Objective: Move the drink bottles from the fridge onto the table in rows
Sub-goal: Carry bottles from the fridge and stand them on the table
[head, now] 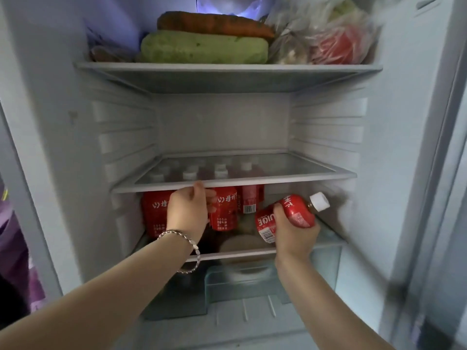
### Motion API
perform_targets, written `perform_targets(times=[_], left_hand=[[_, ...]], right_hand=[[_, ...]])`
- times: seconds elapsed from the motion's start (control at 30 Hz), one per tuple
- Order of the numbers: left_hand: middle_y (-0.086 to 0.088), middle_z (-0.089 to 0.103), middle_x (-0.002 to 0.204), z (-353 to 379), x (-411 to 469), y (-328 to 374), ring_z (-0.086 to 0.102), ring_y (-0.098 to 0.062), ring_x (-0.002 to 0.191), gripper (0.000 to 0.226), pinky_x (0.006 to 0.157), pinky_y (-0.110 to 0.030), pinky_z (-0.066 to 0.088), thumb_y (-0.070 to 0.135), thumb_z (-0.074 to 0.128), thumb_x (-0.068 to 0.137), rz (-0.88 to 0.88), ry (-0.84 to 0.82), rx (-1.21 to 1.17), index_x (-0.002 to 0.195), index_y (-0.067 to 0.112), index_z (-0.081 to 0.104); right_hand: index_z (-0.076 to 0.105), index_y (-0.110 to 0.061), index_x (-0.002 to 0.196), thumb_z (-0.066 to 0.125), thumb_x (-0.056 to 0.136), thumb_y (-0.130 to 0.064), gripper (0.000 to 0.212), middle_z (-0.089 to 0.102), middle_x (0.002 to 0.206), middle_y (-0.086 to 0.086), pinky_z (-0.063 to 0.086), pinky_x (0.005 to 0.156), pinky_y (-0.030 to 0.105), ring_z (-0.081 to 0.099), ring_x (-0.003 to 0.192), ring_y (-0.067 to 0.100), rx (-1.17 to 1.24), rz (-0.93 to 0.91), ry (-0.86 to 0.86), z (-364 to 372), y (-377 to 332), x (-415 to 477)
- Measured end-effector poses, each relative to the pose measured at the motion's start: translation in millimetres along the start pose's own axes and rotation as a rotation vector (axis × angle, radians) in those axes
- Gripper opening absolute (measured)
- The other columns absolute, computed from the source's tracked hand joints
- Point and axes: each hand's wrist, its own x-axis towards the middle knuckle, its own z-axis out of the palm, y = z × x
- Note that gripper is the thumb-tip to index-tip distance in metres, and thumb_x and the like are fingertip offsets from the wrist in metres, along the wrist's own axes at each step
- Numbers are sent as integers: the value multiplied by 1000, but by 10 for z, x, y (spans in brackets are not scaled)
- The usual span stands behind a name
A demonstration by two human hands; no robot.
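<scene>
Several red-labelled drink bottles with white caps stand on the lower fridge shelf, among them one at the left and one in the middle. My left hand, a bracelet on its wrist, reaches in between them and curls round a bottle that it mostly hides. My right hand grips another red bottle, tilted with its cap pointing up and right, lifted off the shelf. The table is out of view.
A glass shelf hangs just above the bottles and stands bare. The top shelf holds a carrot, a green vegetable and bagged food. A clear drawer sits below. Fridge walls close in on both sides.
</scene>
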Motion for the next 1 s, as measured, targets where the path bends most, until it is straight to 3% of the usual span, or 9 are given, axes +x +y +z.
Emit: perform_targets(times=[0.1, 0.2, 0.3, 0.4, 0.5, 0.6, 0.77, 0.9, 1.0], left_hand=[[4, 65, 64, -166, -50, -4, 56, -4, 48, 36, 48, -24, 43, 34, 40, 94, 126, -155, 211, 69, 20, 62], [3, 65, 72, -383, -121, 30, 60, -10, 59, 36, 57, -38, 51, 55, 39, 85, 443, -230, 393, 84, 26, 60], [15, 53, 91, -428, -183, 140, 54, -3, 63, 54, 56, -25, 50, 69, 37, 75, 645, -332, 554, 116, 36, 48], [12, 47, 93, -312, -193, 190, 55, -8, 71, 36, 60, -25, 50, 56, 44, 82, 648, -303, 826, 104, 29, 54], [3, 50, 81, -253, -87, 121, 56, -20, 71, 31, 60, -29, 45, 43, 43, 91, 618, -213, 1045, 74, 18, 51], [2, 47, 71, -295, -3, 52, 53, -22, 65, 38, 56, -28, 38, 48, 41, 90, 596, -102, 1111, 68, 17, 45], [7, 46, 64, -349, 12, -1, 48, -18, 58, 42, 54, -26, 32, 59, 45, 82, 616, -2, 1199, 63, 22, 42], [5, 48, 69, -341, 23, 2, 47, -17, 60, 35, 52, -25, 30, 49, 45, 86, 582, -39, 1169, 67, 20, 44], [4, 46, 70, -342, 23, 19, 47, -17, 61, 32, 52, -25, 31, 43, 43, 88, 563, -64, 1148, 67, 20, 41]], right_hand=[[46, -24, 117, 86, 54, -21, 74, 56, 107, -5, 49, 80, 25, 59, 89, 10, -160, -319, -104, -160, 52, -288], [42, -33, 116, 87, 47, -25, 82, 42, 102, -22, 42, 73, 13, 53, 88, 3, -405, -539, -331, -229, 99, -454], [42, -33, 120, 83, 49, -42, 82, 40, 103, -21, 46, 77, 16, 52, 92, 3, -638, -695, -509, -164, 98, -582], [46, -22, 125, 79, 50, -49, 87, 47, 107, -11, 48, 77, 20, 51, 95, 8, -772, -839, -606, -31, 124, -745], [42, -23, 130, 78, 51, -56, 92, 43, 110, -17, 45, 85, 16, 47, 97, 0, -759, -721, -799, 70, 166, -837], [43, -26, 126, 77, 58, -56, 82, 53, 115, -18, 48, 92, 21, 56, 103, 0, -541, -359, -1140, 93, 160, -725], [51, -26, 121, 58, 89, -30, 33, 62, 117, -4, 48, 100, 39, 60, 109, 5, -338, -190, -835, 333, 168, -265], [25, -17, 146, 74, 77, -22, 84, 44, 141, 8, 36, 109, 47, 43, 130, 25, -511, -124, -836, 746, 191, -115], [26, -16, 143, 78, 73, -28, 88, 47, 139, 8, 37, 106, 41, 46, 128, 26, -573, -124, -755, 873, 251, -87]])
